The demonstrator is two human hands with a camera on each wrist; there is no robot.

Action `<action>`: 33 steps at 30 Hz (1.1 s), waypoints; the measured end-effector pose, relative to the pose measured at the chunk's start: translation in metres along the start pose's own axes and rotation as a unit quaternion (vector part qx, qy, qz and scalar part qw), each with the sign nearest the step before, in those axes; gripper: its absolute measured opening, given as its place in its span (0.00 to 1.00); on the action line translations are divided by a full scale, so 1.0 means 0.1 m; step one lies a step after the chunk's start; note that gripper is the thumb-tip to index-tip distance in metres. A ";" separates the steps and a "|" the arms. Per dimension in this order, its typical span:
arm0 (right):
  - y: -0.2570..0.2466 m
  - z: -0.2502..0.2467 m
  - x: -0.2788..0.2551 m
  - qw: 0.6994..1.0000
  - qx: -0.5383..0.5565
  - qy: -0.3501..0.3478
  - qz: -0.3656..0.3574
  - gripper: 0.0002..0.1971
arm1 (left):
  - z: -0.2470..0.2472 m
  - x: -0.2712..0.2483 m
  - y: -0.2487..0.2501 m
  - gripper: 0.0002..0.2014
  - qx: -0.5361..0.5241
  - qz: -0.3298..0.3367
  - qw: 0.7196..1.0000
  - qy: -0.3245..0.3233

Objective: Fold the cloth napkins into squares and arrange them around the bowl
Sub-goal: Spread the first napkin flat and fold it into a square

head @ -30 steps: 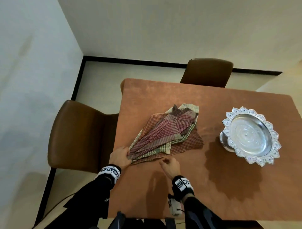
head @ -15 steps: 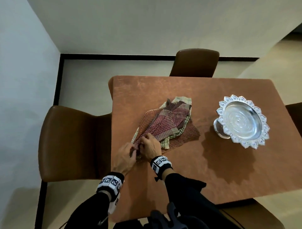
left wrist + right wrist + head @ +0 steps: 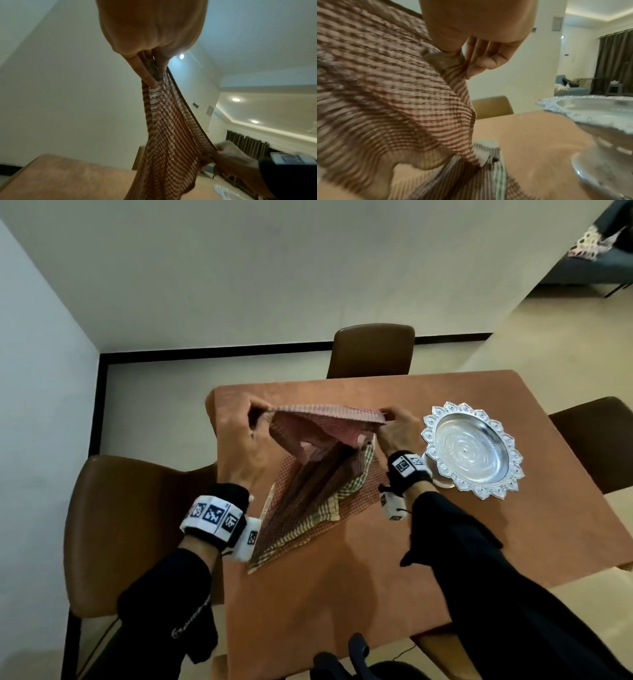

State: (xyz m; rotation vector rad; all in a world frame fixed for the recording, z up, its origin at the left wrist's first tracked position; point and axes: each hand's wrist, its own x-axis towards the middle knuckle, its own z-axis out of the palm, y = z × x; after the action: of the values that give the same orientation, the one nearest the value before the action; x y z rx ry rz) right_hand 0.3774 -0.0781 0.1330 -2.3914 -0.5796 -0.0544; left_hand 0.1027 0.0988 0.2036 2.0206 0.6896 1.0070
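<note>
**Checked napkin lifted and stretched above the pile**

The person stood at the near edge of the orange-brown worktop (image 3: 342, 594). Both hands were raised over it, holding a red-and-white checked cloth napkin (image 3: 325, 422) taut by its top edge. The left hand (image 3: 246, 446) had its grip pinching the left corner between thumb and fingers (image 3: 149, 77); the right hand (image 3: 397, 429) had its grip pinching the right corner the same way. The napkin sagged between them, its lower part hanging down to the pile of other checked napkins (image 3: 308, 508), which lay spread flat on the worktop in brown, green and red weaves. Just right of the right wrist sat the silver footed bowl with a petal-shaped rim (image 3: 471, 450). Brown leather chairs (image 3: 371, 350) stood at the left, far and right sides.
</note>
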 end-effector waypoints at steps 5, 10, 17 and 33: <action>0.05 -0.92 0.14 0.991 0.126 -0.037 -0.041 0.08 | -0.25 0.32 0.29 0.04 0.001 0.012 0.998 0.055; 0.22 -1.61 -0.08 0.968 0.227 -0.090 -0.063 0.00 | -0.42 0.23 0.52 0.05 0.007 0.014 0.999 0.041; 0.59 -2.19 -0.53 0.894 0.405 -0.184 -0.046 0.10 | -0.53 -0.29 0.90 0.06 -0.028 -0.043 0.999 0.001; 1.32 -2.39 -1.64 0.840 0.476 -0.260 0.031 0.04 | -0.53 -2.10 1.22 0.06 -0.096 -0.233 0.968 0.000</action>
State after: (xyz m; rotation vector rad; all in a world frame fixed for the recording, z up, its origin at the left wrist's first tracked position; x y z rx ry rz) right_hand 0.3110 -0.3804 0.2085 -1.4091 -0.5770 0.7614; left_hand -0.0396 -0.1024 0.2360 1.5866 0.9707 0.7595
